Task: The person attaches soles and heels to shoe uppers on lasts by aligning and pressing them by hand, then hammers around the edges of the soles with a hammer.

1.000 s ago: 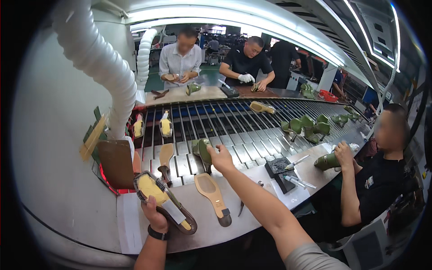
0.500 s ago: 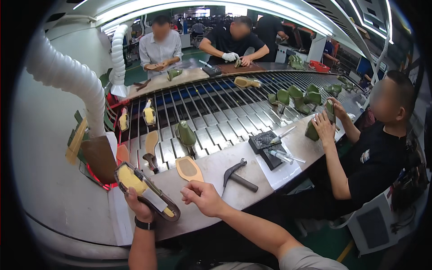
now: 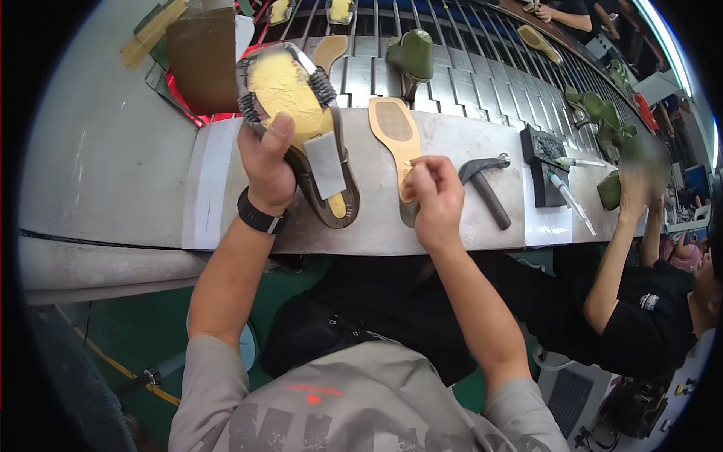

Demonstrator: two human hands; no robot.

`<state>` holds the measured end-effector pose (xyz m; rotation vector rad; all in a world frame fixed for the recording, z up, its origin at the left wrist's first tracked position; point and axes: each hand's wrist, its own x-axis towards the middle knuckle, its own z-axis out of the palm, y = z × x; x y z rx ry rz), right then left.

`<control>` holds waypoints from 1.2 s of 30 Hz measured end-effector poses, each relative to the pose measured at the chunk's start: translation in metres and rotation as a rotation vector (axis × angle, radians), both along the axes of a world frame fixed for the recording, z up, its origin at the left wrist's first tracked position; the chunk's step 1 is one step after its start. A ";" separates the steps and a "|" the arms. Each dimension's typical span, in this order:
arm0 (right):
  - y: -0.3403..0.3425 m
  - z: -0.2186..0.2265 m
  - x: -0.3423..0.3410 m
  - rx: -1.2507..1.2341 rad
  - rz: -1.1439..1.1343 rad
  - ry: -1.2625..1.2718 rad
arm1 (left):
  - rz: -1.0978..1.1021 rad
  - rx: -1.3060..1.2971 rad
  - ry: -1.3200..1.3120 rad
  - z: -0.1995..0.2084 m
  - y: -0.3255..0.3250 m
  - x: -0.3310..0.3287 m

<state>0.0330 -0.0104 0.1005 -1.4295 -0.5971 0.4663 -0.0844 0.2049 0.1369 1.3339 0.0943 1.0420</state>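
Observation:
My left hand (image 3: pixel 267 162), with a black band on its wrist, grips an upturned shoe (image 3: pixel 290 90) over the left of the bench. The shoe's bottom faces up, with a yellow forepart, dark pleated edges and a pale strip along the shank. Close to it on the bench lies a tan shoe sole (image 3: pixel 395 126) with a grey-brown patch and a dark heel end. My right hand (image 3: pixel 437 203) hovers at that sole's right edge, fingers curled together and thumb pressed in. Whatever sits between the fingertips is too small and blurred to name.
A hammer (image 3: pixel 489 192) lies right of my right hand. Beyond it are a black block (image 3: pixel 544 162) and a syringe-like applicator (image 3: pixel 572 203) on white paper. A green shoe (image 3: pixel 413 56) stands on the slatted metal conveyor (image 3: pixel 471 83). A co-worker's arm (image 3: pixel 614 264) is at the right.
The view has tipped down toward the bench and my body. My right hand has come over the tan sole's edge, fingers still curled. The left hand still holds the shoe.

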 end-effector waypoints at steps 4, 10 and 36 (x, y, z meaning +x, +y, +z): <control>-0.024 0.003 -0.027 -0.329 -0.187 -0.706 | -0.125 -0.141 -0.066 0.000 -0.003 -0.006; -0.086 0.007 -0.058 -0.203 -0.130 -0.233 | -0.103 -0.367 -0.097 0.010 0.000 -0.014; -0.084 0.067 -0.085 0.114 -0.063 0.241 | -0.658 -0.269 0.129 0.082 -0.052 -0.025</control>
